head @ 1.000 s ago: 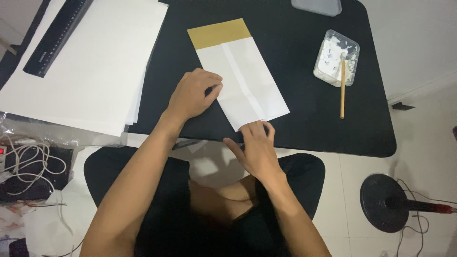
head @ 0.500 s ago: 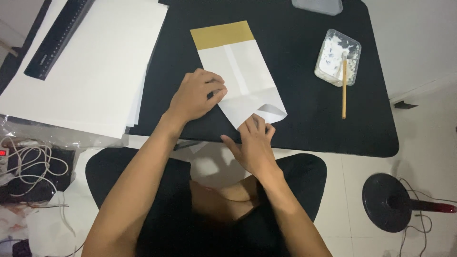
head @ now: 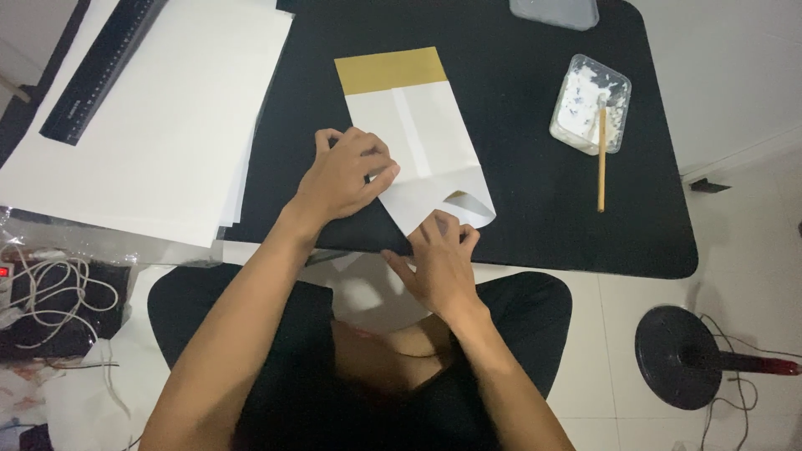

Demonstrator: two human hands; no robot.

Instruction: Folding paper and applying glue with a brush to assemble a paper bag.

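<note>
While the left hand [head: 347, 179] lies flat on the white paper bag [head: 418, 150], fingers spread and pressing down on its left edge, the right hand [head: 439, 259] is down at the bag's near end, fingertips pinching the bottom corner, which is lifted and folded up a bit so you can see a little open pocket there. So the bag sits between and just past both hands, running away from them at a slight tilt, with its gold band [head: 391, 70] at the far end, well away from either hand. It's all lying on a black table [head: 535, 209].

Off to the left of the left hand there's a stack of big white sheets [head: 159, 117] with a black ruler [head: 100, 71] on top, further out. To the right of the right hand, well apart, a clear tray of white paste [head: 589, 104] with a wooden stick [head: 601, 159] resting on it. Further right, on the floor, is a black round stand base [head: 681, 355]. Near the left elbow there's a tangle of white cables [head: 50, 288].
</note>
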